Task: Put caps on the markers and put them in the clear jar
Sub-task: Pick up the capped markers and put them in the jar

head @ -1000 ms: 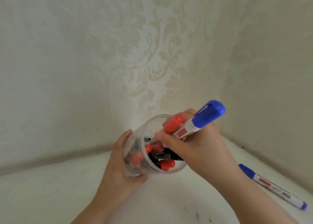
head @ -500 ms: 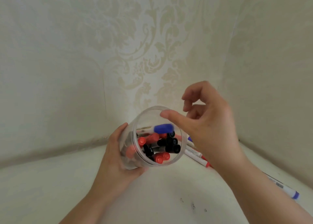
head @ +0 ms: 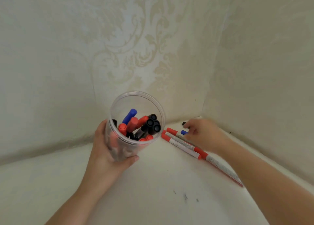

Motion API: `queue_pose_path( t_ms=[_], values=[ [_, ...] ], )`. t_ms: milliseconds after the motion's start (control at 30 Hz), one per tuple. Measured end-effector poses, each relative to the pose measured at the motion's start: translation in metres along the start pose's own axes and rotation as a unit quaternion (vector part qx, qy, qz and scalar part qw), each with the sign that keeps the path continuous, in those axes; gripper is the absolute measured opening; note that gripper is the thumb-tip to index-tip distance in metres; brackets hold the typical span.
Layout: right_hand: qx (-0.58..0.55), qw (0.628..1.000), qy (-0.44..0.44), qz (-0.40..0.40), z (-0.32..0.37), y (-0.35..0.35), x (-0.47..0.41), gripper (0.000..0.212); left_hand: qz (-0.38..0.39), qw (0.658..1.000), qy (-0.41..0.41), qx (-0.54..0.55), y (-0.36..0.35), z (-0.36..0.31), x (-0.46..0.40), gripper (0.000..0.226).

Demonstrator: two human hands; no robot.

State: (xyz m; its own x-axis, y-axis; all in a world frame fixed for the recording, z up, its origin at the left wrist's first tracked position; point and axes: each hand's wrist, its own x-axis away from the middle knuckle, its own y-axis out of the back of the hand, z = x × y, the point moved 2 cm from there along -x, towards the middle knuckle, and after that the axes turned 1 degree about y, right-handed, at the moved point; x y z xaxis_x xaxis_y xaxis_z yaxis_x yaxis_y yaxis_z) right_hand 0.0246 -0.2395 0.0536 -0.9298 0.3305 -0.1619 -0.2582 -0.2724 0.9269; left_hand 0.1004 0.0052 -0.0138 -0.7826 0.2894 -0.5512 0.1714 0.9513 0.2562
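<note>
So the left hand (head: pixel 108 150) is wrapped around the clear jar (head: pixel 136 121), fingers round the far side and thumb curled across the near side low down, holding it tilted so the open mouth faces up toward the person. The jar is left of centre, above the white tabletop (head: pixel 153 182). Inside there's a bunch of capped markers standing on end: one blue-capped marker (head: pixel 130 116) toward the far side, a few red-capped markers (head: pixel 132 124) in the middle and along the near rim, and a cluster of black-capped markers (head: pixel 153 124) on the right side of the jar.

The right hand (head: pixel 202 135) is well to the right of the jar, down on the table in the far right corner where the two wallpapered walls (head: pixel 136 46) meet. It's blurry, fingers bent over the loose markers there, and I honestly can't tell if it's actually gripping one. A bit of blue cap (head: pixel 184 132) shows just under its fingers, and a small black cap end (head: pixel 184 123) pokes out past the fingertips on the far side.

Between the jar and that hand lie loose red markers (head: pixel 178 142) side by side on the table, touching each other, running from near the jar's right edge off toward the near right, partly under the right forearm. A few dark specks (head: pixel 186 196) mark the tabletop closer in
</note>
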Motion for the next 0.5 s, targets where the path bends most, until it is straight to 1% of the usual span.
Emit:
queue_pose_path(
  t_ms=[33, 100, 200, 300, 367, 400, 433, 467, 500],
  values=[
    [0.051, 0.998, 0.004, 0.032, -0.003, -0.014, -0.002, 0.037, -0.002, 1.0, 0.0, -0.003, 0.0, 0.001, 0.0, 0.107],
    [0.118, 0.991, 0.028, 0.049, -0.002, -0.033, -0.006, 0.046, -0.003, 1.0, -0.005, -0.011, 0.0, 0.001, -0.001, 0.107],
    [0.172, 0.98, 0.058, 0.077, 0.01, -0.048, -0.014, 0.038, 0.002, 1.0, -0.007, -0.015, 0.001, 0.0, -0.001, 0.107],
    [0.202, 0.972, 0.053, 0.105, 0.016, -0.057, -0.021, 0.033, 0.004, 1.0, 0.006, -0.005, 0.002, -0.004, -0.001, 0.101],
    [0.223, 0.968, 0.073, 0.088, 0.021, -0.062, -0.023, 0.026, 0.005, 1.0, 0.008, -0.004, 0.003, -0.006, -0.001, 0.1],
    [0.2, 0.975, 0.076, 0.053, 0.023, -0.06, -0.023, 0.021, 0.005, 1.0, 0.007, -0.004, 0.003, -0.006, -0.001, 0.102],
    [0.137, 0.988, 0.07, 0.007, 0.028, -0.053, -0.022, 0.017, 0.005, 1.0, 0.006, -0.003, 0.003, -0.005, -0.001, 0.103],
    [0.029, 0.997, 0.051, -0.049, 0.032, -0.041, -0.021, 0.017, 0.005, 1.0, 0.007, -0.003, 0.003, -0.003, -0.001, 0.104],
    [-0.112, 0.989, 0.014, -0.094, 0.04, -0.023, -0.016, 0.022, 0.006, 1.0, 0.008, -0.005, 0.003, -0.002, -0.001, 0.105]
  ],
)
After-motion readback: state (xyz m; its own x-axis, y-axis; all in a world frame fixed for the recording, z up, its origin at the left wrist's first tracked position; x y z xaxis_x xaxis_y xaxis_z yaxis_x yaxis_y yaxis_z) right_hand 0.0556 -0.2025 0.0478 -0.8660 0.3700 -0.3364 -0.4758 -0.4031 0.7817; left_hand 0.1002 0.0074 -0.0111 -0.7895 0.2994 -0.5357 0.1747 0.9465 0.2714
